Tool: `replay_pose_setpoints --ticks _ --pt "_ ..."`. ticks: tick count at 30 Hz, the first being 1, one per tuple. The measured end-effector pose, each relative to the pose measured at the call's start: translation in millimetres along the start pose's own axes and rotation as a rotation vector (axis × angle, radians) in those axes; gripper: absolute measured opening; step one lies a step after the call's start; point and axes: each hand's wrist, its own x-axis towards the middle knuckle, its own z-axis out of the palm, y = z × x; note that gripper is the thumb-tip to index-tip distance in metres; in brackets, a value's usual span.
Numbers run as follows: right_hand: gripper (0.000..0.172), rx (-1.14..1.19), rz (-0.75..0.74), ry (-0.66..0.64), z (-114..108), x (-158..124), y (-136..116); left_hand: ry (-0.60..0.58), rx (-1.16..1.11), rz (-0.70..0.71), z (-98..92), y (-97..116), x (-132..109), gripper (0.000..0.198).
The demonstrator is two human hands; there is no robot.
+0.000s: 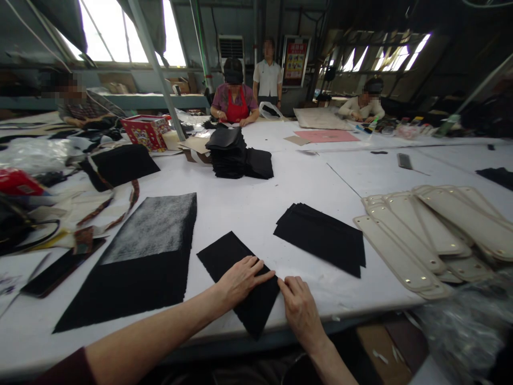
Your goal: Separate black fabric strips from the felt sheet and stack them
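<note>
A black fabric piece (224,255) lies at an angle near the table's front edge. My left hand (242,280) rests flat on it, fingers stretched toward its right edge. At that edge, my right hand (298,305) has its fingers closed together, the fingertips at the fabric's corner. Left of my hands lies a large black sheet (144,289) with a greyish-white patch on its upper part. To the right is a small stack of black pieces (323,235), slightly fanned.
Taller black stacks (228,152) stand farther back. Beige padded panels (404,240) overlap at the right, beside clear plastic (468,315). A red patterned box (146,131), a dark phone (60,270) and straps lie left. Several people are beyond the table.
</note>
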Motion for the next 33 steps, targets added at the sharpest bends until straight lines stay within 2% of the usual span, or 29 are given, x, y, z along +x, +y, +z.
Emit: replay_pose_setpoints --ticks 9,11,14,19,26,33 --pt "0.029 0.263 0.131 0.142 -0.3 -11.1 9.2 0.025 -0.003 -0.002 4.3 -0.2 -0.6 0.059" --pt "0.032 0.346 0.192 0.178 0.8 -9.5 11.2 0.028 -0.001 -0.003 5.1 0.4 -0.8 0.06" --pt "0.044 0.384 0.226 0.147 3.4 -5.7 13.0 0.03 0.0 -0.005 4.8 1.1 -1.0 0.062" --pt "0.053 0.282 0.206 0.093 4.1 -1.7 10.2 0.023 -0.007 -0.018 3.4 1.8 -0.9 0.061" --pt "0.052 -0.113 0.086 -0.045 -3.2 1.3 -6.4 0.016 -0.036 -0.027 8.4 1.6 -2.5 0.061" --pt "0.054 -0.159 0.07 -0.067 -6.4 1.8 -7.6 0.019 -0.106 -0.034 4.1 -2.7 -4.7 0.058"
